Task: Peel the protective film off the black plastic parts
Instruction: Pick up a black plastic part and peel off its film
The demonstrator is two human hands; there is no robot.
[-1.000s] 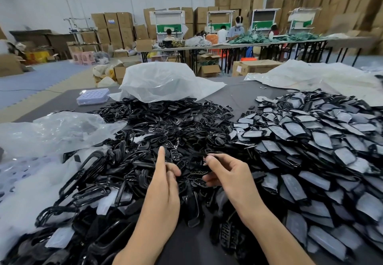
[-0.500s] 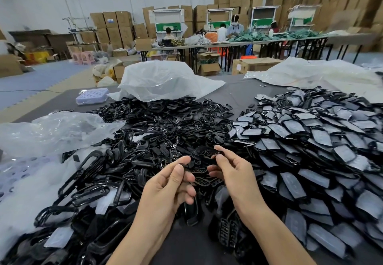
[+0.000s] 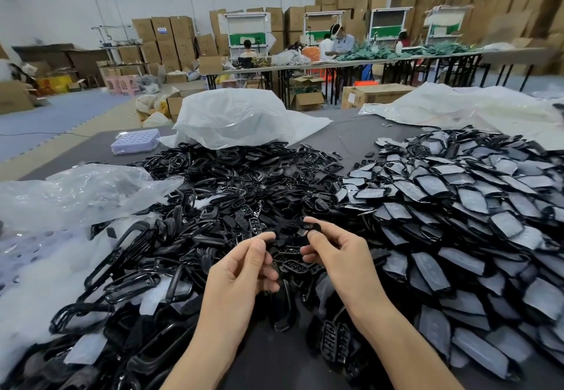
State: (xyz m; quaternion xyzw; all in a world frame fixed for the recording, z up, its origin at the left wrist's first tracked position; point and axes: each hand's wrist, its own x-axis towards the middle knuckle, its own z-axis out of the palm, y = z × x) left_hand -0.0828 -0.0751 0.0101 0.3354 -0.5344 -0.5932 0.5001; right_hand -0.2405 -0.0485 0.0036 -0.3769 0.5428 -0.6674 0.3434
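Both hands hold one small black plastic part (image 3: 290, 231) just above the heaps at the table's middle. My left hand (image 3: 244, 270) pinches its left end between thumb and forefinger. My right hand (image 3: 338, 255) pinches its right end with thumb and curled fingers. Whether film still covers this part is hidden by the fingers. A big heap of black parts with greyish film (image 3: 457, 206) fills the right side. A heap of bare black frames and inserts (image 3: 213, 194) spreads across the centre and left.
A dark table (image 3: 351, 136) carries clear plastic bags at the left (image 3: 76, 194), back centre (image 3: 238, 118) and back right (image 3: 473, 108), plus a lilac tray (image 3: 135, 141). Behind stand long work tables with several people and stacked cardboard boxes.
My left hand came down from a raised finger and closed on the part's left end. Both hands lifted the part slightly away from the heap.
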